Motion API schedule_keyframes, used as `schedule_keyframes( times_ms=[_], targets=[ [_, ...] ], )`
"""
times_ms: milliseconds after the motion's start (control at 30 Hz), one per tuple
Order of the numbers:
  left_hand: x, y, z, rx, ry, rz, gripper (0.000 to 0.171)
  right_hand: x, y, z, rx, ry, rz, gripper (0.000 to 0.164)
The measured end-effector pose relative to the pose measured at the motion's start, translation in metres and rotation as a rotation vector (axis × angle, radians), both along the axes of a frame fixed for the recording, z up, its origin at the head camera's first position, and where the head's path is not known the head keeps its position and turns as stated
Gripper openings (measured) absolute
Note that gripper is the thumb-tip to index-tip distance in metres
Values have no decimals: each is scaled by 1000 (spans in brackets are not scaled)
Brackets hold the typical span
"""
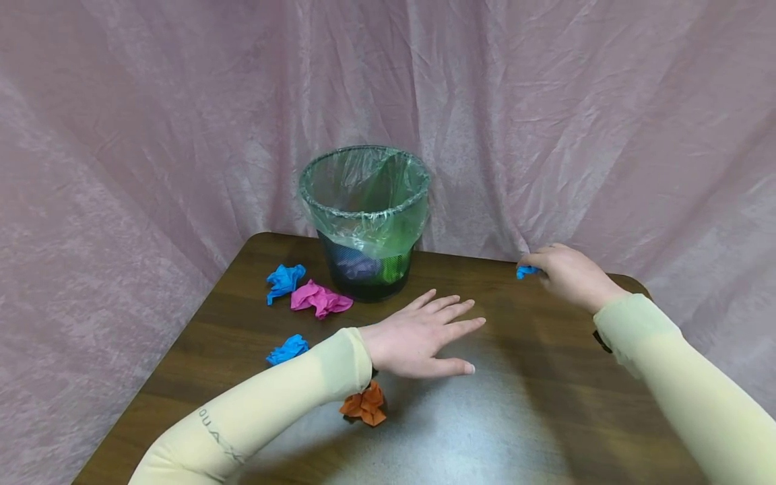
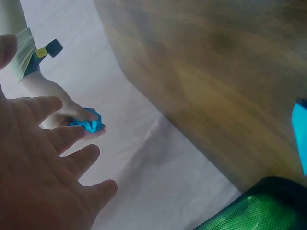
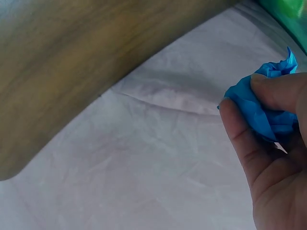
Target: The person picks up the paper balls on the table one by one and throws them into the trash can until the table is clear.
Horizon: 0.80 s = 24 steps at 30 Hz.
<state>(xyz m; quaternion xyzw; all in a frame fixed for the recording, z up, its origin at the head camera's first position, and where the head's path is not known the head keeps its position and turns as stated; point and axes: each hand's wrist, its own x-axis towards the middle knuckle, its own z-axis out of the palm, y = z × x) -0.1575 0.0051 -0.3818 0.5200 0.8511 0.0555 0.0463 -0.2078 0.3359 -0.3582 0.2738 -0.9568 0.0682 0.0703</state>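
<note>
My right hand [image 1: 566,273] pinches a crumpled blue paper [image 3: 264,103] between thumb and fingers, over the far right part of the table. My left hand [image 1: 421,337] is spread with straight fingers over the middle of the table, palm down, holding nothing. Close by its wrist lies a crumpled orange paper [image 1: 365,404], partly covered by the sleeve. To the left of that arm is a crumpled blue paper [image 1: 287,349]. Farther back, another blue paper [image 1: 285,281] lies beside a crumpled pink paper [image 1: 320,299].
A dark mesh waste bin [image 1: 364,269] with a clear greenish liner [image 1: 388,232] stands at the back of the wooden table [image 1: 212,377]. Blue-violet and green shapes show through its mesh. Pink curtains [image 1: 521,121] hang right behind the table's far edge.
</note>
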Motion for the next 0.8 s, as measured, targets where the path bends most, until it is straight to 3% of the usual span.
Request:
schedule_keyframes(
  times_ms=[333,600,800],
  targets=[
    [5,-6,17,27,35,-25,81,1,2,18,-17,79,17,33],
    [9,-14,29,63,42,-29,80,3,-3,34,-54,166,-10,21],
    [9,-19,37,77,81,-17,80,2,-4,46,-82,163,-16,27]
  ],
)
